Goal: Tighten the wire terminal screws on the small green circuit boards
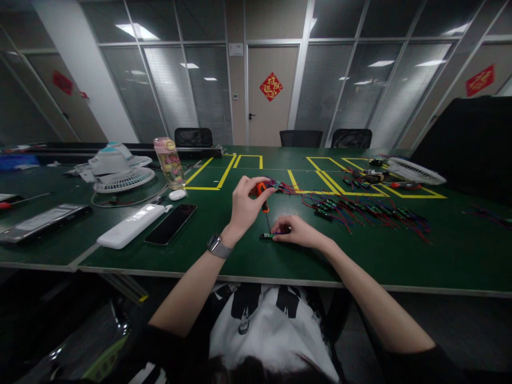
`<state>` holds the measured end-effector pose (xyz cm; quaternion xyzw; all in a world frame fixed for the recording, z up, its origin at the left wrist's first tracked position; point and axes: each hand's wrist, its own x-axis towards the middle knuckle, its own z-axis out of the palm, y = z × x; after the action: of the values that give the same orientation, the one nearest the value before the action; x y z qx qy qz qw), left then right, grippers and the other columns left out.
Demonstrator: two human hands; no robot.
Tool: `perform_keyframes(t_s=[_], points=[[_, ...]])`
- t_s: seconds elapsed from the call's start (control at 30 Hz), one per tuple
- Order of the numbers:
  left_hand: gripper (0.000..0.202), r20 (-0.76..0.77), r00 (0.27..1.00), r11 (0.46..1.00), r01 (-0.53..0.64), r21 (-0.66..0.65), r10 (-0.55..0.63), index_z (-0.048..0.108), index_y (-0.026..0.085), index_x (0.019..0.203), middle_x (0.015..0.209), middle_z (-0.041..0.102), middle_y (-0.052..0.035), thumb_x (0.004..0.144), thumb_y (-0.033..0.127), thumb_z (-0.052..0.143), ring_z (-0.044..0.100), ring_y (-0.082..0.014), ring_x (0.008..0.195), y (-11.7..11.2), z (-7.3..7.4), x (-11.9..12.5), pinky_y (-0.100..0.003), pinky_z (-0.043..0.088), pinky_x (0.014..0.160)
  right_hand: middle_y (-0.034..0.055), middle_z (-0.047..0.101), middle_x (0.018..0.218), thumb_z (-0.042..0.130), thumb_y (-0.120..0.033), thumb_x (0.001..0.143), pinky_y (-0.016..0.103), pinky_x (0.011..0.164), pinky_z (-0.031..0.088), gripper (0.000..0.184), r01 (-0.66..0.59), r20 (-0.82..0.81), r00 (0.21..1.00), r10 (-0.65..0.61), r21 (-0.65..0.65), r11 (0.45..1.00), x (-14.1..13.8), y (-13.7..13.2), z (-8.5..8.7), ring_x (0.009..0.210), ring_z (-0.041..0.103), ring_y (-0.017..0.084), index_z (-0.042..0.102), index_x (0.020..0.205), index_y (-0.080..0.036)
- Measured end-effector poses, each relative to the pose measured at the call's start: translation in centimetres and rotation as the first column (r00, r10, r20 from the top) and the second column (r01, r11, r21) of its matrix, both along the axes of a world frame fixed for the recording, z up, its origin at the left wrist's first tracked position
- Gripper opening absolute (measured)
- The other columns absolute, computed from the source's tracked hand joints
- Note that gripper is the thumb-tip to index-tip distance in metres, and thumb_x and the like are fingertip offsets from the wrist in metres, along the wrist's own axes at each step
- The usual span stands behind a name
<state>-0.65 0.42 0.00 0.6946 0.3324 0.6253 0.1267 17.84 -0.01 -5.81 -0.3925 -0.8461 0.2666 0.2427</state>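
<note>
While the left hand (pixel 245 205) stays out of contact with the worktop (pixel 440 250), its grip is clenched on an orange-handled screwdriver (pixel 263 198), shaft upright, tip pointing down. Directly below and slightly right lies the small circuit board (pixel 269 235), long axis left-to-right. Right hand (pixel 298 230) rests flat beside it, fingertips pinching the board's right end; loose wired boards (pixel 360 209) lie beyond.

Orange-handled screwdriver (pixel 262 193), green table (pixel 240 256) w/ yellow tape lines (pixel 224 173), red/blue wires (pixel 360 210).
</note>
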Motion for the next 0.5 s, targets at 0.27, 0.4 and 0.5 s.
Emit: perform_keyframes(t_s=[0.27, 0.4, 0.5], points=[[0.035, 0.218, 0.898, 0.879, 0.426, -0.216, -0.382, 0.064, 0.02, 0.117, 0.096, 0.068, -0.0044, 0.083, 0.029, 0.064, 0.065, -0.0131, 0.073, 0.49, -0.03, 0.22, -0.029, 0.056, 0.068, 0.0012, 0.06, 0.072, 0.071, -0.028, 0.075, 0.023, 0.06, 0.042, 0.016, -0.005, -0.008, 1.0, 0.005, -0.011, 1.0, 0.05, 0.01, -0.02, 0.064, 0.054, 0.013, 0.071, 0.084, -0.014], [0.023, 0.092, 0.981, 0.979, 0.18, -0.098, -0.171, 0.071, 0.02, 0.098, 0.092, 0.065, -0.0028, 0.076, 0.028, 0.073, 0.06, -0.0117, 0.075, 0.07, 0.12, 0.15, -0.025, 0.052, 0.07, 0.0011, 0.06, 0.071, 0.07, -0.027, 0.075, 0.023, 0.059, 0.042, 0.016, -0.012, -0.017, 1.0, 0.011, -0.017, 1.0, 0.07, 0.07, -0.07, 0.064, 0.053, 0.013, 0.071, 0.084, -0.014], [0.025, 0.078, 0.97, 0.968, 0.237, -0.086, -0.23, 0.069, 0.023, 0.109, 0.106, 0.065, -0.0052, 0.088, 0.028, 0.058, 0.062, -0.0153, 0.097, 0.13, 0.0, 0.18, -0.029, 0.051, 0.086, 0.0013, 0.06, 0.072, 0.07, -0.028, 0.075, 0.024, 0.06, 0.042, 0.016, -0.01, -0.017, 1.0, 0.01, -0.023, 1.0, 0.06, 0.08, -0.04, 0.064, 0.053, 0.013, 0.071, 0.083, -0.013]])
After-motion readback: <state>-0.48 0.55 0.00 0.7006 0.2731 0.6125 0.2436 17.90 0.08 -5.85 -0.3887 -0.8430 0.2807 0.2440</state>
